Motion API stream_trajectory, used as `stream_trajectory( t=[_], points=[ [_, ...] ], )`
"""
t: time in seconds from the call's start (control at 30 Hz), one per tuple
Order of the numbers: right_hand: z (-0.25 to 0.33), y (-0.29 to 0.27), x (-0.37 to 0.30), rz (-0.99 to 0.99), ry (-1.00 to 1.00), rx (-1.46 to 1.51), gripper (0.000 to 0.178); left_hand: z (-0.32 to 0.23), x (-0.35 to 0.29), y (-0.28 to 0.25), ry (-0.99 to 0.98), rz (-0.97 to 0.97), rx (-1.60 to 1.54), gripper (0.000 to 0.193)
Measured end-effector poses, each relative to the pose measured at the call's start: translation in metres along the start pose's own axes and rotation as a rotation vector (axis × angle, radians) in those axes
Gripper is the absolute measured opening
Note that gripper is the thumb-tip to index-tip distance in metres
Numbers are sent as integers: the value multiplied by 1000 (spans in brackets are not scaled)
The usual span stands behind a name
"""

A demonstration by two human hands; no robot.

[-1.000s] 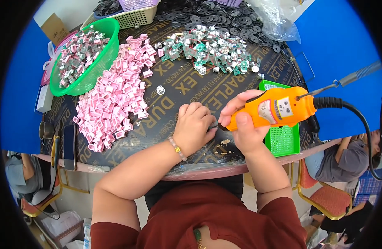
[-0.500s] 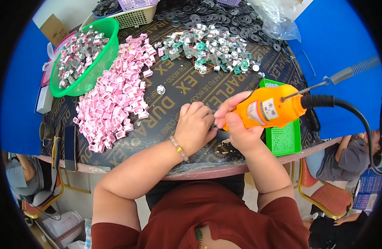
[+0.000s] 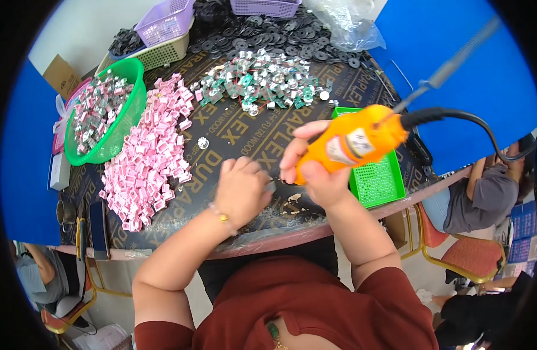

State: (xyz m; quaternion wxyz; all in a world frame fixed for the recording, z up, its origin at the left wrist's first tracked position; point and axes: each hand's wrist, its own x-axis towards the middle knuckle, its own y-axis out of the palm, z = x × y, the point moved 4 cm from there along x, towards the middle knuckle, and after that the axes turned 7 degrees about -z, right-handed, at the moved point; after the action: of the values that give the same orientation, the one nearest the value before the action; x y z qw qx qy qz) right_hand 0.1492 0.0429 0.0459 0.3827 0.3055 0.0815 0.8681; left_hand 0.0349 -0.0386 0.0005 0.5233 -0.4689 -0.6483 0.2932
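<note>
My right hand [image 3: 316, 169] is wrapped round an orange electric screwdriver [image 3: 353, 140], tilted with its lower end toward the table. A spring [image 3: 461, 55] and a black cable [image 3: 484, 119] run from its upper end. To the left, my left hand [image 3: 243, 192] is slightly blurred and low over the table, its fingers curled. A small greyish bit shows at its fingertips, too hidden to name. A gap separates the two hands. Beyond my left hand, a single small clear-and-silver part [image 3: 203, 143] lies on the dark table [image 3: 233, 143].
Pink plastic housings [image 3: 146, 157] are heaped at left, beside a green basket [image 3: 141, 87] of assembled parts. Small circuit boards [image 3: 262, 79] are piled ahead, black discs [image 3: 280, 35] behind them. A green tray [image 3: 400, 184] sits right of the screwdriver. A phone [image 3: 98, 227] lies at the left edge.
My right hand has drawn the screwdriver up and away from my left hand, and its tilt has changed. My left hand has moved apart from it. The whole view has shifted.
</note>
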Motion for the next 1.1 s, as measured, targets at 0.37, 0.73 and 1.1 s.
stream_trajectory(
  t=[0.37, 0.73, 1.1],
  points=[
    [33, -41, -21, -170, 51, -25, 27, 269, 18, -225, -538, -545, 611, 43],
    [57, -73, -23, -252, -87, -147, 34, 85, 8, -10, -207, 70, 394, 59],
    [67, -82, -9, -307, -193, -164, 33, 82, 99, 43, 65, -218, 299, 26]
  ],
)
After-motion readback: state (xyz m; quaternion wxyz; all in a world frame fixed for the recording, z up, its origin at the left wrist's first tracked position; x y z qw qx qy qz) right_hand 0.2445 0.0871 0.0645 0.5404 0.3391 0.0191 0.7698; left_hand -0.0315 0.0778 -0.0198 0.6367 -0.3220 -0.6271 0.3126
